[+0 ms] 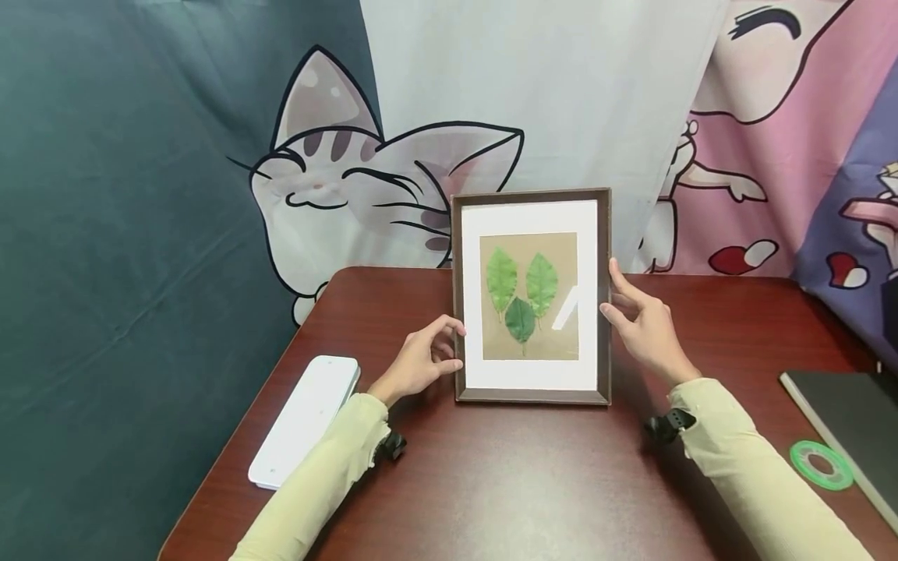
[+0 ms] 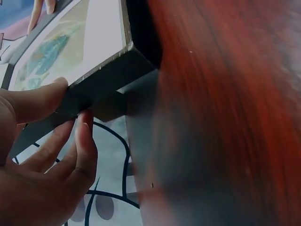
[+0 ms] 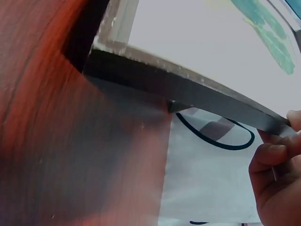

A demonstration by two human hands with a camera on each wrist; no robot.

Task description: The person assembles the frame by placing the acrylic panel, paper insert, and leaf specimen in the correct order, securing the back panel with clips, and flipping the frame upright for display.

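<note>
A dark brown picture frame [image 1: 531, 396] stands upright, its lower edge at the tabletop. Behind its glass, a white mat surrounds three green leaves [image 1: 521, 319] on a tan backing. My left hand [image 1: 423, 357] pinches the frame's left side; in the left wrist view the thumb [image 2: 44, 99] lies at the front edge and fingers reach behind. On the opposite side, my right hand [image 1: 647, 327] holds the right edge between thumb and fingers, also seen at the border of the right wrist view. A dark support piece [image 2: 110, 107] juts out behind the frame.
On the reddish-brown table [image 1: 533, 483], a white flat case [image 1: 305, 421] lies at the left. A dark notebook-like slab [image 1: 856, 421] and a green tape roll [image 1: 821, 466] lie at the right. A cartoon-printed curtain [image 1: 547, 93] hangs behind the table.
</note>
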